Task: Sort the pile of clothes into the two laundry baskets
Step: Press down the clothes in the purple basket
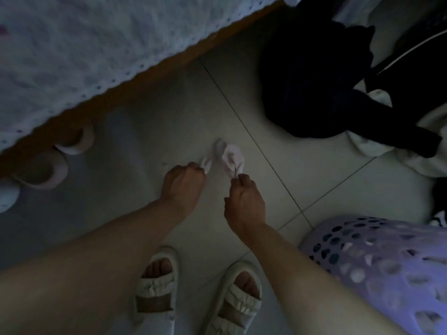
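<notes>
Pale pink small garment (229, 157), stretched between left hand (183, 181) and right hand (244, 201), fingers of each pinched closed on one end, above the floor tiles (302, 170). Beyond it, the dark and white clothes pile (326, 81) lies unsorted; nearer than it, a lilac perforated basket (377, 269) already holds pale items. Second basket unseen. Sorting appears partway through.

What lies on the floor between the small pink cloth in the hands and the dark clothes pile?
In the head view, only bare tiled floor with a grout line lies between the small pink cloth and the dark clothes pile.
</notes>
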Action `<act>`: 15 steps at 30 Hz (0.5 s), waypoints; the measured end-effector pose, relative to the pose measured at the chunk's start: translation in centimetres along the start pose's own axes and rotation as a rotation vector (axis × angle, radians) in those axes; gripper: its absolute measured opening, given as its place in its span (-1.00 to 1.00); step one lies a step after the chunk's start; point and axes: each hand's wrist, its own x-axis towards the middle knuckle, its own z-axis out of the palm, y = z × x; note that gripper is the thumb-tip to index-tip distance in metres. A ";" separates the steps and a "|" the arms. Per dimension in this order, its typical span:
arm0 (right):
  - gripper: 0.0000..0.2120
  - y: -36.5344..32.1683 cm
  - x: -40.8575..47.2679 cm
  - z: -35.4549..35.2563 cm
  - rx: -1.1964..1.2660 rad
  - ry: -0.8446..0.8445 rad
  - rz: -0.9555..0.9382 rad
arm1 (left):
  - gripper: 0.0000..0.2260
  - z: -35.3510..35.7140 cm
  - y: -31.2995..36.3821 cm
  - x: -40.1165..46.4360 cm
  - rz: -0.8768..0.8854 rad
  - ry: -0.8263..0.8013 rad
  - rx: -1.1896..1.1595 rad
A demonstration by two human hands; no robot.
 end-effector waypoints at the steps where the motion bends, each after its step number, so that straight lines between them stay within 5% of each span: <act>1: -0.69 -0.2 -0.5 -0.7 0.028 0.027 0.004 | -0.66 -1.3 0.4 -0.5 0.045 0.046 -0.037; 8: -0.61 -2.3 -4.4 -7.3 0.408 0.176 0.109 | -0.76 -9.4 2.3 -4.4 0.088 0.094 -0.224; 15: -0.81 -2.8 -7.5 -15.0 0.470 0.372 0.276 | -0.85 -17.4 4.6 -8.8 0.139 0.171 -0.421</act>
